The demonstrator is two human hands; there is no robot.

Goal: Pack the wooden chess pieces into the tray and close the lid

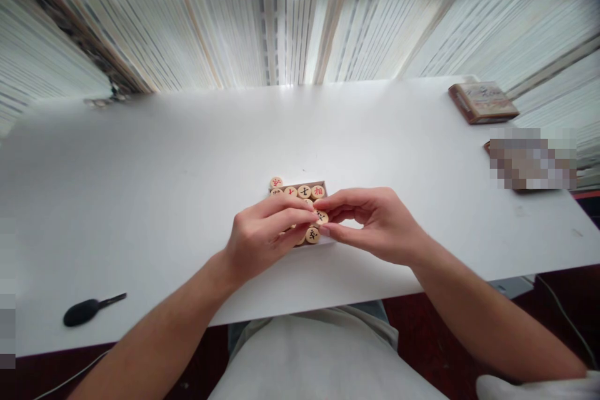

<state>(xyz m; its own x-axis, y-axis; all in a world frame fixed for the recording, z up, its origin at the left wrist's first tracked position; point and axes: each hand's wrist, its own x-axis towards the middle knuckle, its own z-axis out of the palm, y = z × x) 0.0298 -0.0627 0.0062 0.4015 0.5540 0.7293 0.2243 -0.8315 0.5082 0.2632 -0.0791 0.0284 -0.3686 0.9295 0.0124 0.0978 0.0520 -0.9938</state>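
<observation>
A shallow open box (325, 187) lies on the table, holding round wooden xiangqi pieces with red or black characters. In rows inside it I see a red-marked piece (318, 192), a black-marked piece (304, 192) and others partly covered by my fingers. My right hand (382, 225) pinches one xiangqi piece (322, 217) between thumb and fingers over the box's right side. From the left, my left hand (267, 231) has its fingers drawn together, their tips against the same piece; its thumb is mostly hidden. Another red-marked piece (276, 182) sits at the box's far left corner.
The white table (164, 187) runs up to striped curtains (290, 19). A brown box (485, 102) stands at the far right, with a blurred-out object (529, 162) nearer. At the front left lies a black oval object with a thin handle (84, 312). The table's front edge is close to my body.
</observation>
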